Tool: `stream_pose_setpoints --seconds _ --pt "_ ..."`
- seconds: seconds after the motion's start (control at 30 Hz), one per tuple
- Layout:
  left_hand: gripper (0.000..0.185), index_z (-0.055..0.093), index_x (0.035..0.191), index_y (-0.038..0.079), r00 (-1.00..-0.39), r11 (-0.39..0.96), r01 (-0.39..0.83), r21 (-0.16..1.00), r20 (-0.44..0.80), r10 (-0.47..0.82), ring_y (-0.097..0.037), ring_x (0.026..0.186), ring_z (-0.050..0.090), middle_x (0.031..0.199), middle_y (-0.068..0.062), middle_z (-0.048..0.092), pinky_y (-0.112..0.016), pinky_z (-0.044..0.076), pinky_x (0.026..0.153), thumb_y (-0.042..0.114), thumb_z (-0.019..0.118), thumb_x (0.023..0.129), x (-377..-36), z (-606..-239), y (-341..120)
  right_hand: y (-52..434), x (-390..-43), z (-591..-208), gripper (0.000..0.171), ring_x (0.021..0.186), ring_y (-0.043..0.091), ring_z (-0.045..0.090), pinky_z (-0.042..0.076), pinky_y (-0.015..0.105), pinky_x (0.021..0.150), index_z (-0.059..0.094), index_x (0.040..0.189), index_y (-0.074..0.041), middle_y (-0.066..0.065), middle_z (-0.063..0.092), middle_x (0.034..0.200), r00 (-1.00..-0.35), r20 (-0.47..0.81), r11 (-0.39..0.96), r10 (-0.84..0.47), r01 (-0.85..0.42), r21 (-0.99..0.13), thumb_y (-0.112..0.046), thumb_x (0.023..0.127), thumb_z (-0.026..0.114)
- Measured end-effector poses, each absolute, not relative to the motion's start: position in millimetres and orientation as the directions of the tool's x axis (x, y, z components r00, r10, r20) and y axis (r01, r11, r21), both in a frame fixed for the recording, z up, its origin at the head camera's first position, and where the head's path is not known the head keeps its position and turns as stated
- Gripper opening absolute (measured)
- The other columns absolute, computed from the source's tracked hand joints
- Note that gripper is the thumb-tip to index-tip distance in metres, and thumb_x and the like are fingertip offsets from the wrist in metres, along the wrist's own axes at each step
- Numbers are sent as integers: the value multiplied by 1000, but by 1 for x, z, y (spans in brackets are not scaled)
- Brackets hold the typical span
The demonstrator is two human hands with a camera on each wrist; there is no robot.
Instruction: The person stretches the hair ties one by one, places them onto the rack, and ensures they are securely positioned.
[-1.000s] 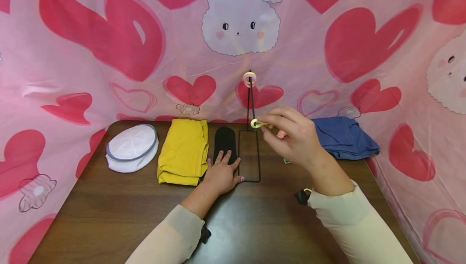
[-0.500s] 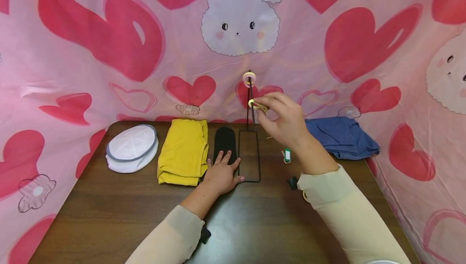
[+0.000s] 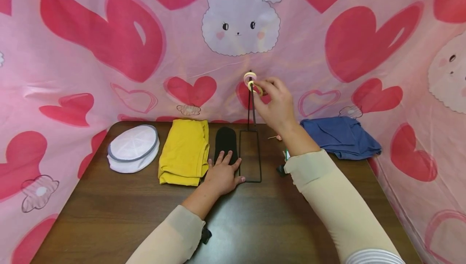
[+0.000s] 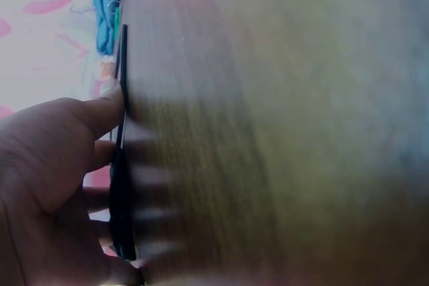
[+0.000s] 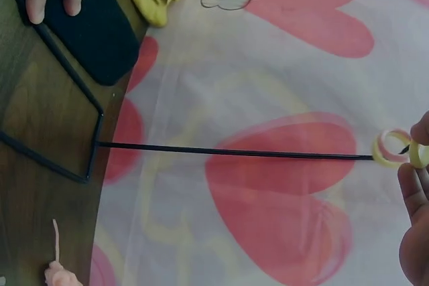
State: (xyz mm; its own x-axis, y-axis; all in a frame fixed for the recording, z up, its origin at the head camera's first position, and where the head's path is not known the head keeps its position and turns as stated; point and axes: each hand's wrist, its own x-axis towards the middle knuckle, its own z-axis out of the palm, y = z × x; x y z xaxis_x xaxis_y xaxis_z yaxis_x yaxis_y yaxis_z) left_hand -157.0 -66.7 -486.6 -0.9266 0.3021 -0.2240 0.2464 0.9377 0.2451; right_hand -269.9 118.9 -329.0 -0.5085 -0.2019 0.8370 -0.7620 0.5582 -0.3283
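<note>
My right hand [image 3: 276, 104] pinches a looped yellow band [image 3: 260, 90] between thumb and fingertips at the arm of a black wire stand [image 3: 260, 156]. Pink and yellow rings [image 3: 250, 75] hang at the top of the stand, right beside the band. In the right wrist view the rings [image 5: 383, 149] sit at the far end of the upright rod [image 5: 288, 155]. My left hand [image 3: 223, 178] lies with spread fingers over a flat black rounded piece [image 3: 225, 137], its thumb at the front of the stand's base. The left wrist view shows this hand [image 4: 47, 159] from the side.
Left of the stand lie folded yellow cloth [image 3: 185, 150] and a white mesh item with a grey rim [image 3: 132, 144]. Folded blue cloth [image 3: 340, 136] is at the back right. A small peach item [image 3: 279, 137] is partly behind my right wrist. A patterned pink curtain [image 3: 233, 65] hangs behind the table.
My right hand has moved up along the stand's arm with the yellow band, from the arm's lower front end to near the rings at the top. The left hand has stayed in place.
</note>
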Motion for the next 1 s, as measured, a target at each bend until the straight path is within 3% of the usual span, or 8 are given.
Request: stream_pose_setpoints --seconds 0.33,0.6,1.0 --pt "72 41 161 32 -925 938 250 242 -227 305 -36 159 11 172 -9 22 -71 15 119 65 56 98 -158 -490 -65 116 -282 -332 32 93 28 64 58 37 83 75 119 4 21 62 115 -519 840 565 -159 -746 -354 -1 88 75" --pt "74 40 161 32 -924 939 238 249 -239 298 -36 159 10 172 -8 21 -71 13 119 66 57 98 -158 -490 -66 132 -260 -344 37 94 34 67 57 43 85 74 121 3 21 62 118 -556 810 545 -186 -744 -385 -5 86 81" --pt "73 40 161 32 -925 939 233 254 -239 295 -36 159 9 172 -8 20 -71 12 119 65 57 98 -158 -490 -66 173 -223 -372 42 94 25 69 58 31 81 74 124 -3 17 64 120 -558 776 522 -293 -774 -359 -4 83 84"
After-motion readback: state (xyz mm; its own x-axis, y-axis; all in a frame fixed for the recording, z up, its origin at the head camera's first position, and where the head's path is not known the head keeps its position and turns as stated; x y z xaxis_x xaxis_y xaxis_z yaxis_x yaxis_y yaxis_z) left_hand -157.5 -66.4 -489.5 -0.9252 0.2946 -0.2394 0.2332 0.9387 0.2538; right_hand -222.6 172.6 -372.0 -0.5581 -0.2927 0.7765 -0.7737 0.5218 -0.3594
